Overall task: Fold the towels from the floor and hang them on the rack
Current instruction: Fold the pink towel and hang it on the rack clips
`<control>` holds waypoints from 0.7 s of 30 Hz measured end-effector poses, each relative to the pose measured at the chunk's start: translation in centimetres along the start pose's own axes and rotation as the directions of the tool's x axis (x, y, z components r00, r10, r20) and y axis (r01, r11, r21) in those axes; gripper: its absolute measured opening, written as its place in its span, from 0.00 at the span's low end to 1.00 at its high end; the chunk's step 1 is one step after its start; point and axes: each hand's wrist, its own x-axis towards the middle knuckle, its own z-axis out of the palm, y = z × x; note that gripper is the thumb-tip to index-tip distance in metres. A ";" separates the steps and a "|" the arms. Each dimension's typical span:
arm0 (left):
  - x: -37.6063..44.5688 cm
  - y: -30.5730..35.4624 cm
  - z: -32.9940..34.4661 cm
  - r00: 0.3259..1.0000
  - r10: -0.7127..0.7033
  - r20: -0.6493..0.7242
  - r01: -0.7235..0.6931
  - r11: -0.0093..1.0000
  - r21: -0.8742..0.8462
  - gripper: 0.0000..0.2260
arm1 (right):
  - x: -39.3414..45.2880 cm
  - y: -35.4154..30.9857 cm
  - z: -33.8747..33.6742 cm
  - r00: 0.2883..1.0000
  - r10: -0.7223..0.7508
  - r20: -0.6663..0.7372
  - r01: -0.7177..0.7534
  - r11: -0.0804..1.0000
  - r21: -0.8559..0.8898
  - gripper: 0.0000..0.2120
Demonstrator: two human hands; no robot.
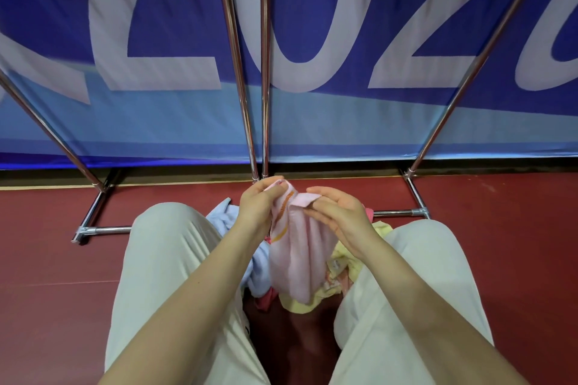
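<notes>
A pale pink towel (297, 253) with orange stripes hangs between my hands above the floor. My left hand (259, 206) grips its top left edge with curled fingers. My right hand (337, 212) pinches the other top corner between thumb and fingers. Beneath it lies a heap of towels: a light blue towel (225, 222) on the left, a yellow towel (341, 269) on the right, and a bit of dark pink cloth (269, 297). The chrome rack (264, 72) stands just beyond, its poles rising in front of me.
My knees in light trousers (165, 259) flank the heap on both sides. The rack's base bars (103, 230) rest on the red floor (500, 244). A blue banner (344, 25) with large white letters hangs right behind the rack.
</notes>
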 end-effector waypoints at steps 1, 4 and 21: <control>0.0 0.0 0.2 1.000 0.012 0.017 -0.012 1.000 -0.003 0.08 | 0.0 0.1 0.3 1.000 -0.016 0.014 0.016 0.999 -0.045 0.10; -0.3 0.0 0.9 0.999 0.036 0.016 -0.035 0.998 -0.045 0.04 | 0.2 0.4 0.9 0.994 -0.108 -0.009 0.104 0.975 -0.195 0.11; -2.1 -0.4 2.5 0.997 0.037 0.074 -0.038 0.999 0.010 0.09 | 0.6 0.7 -0.1 0.795 -0.602 0.072 0.467 0.532 -0.707 0.08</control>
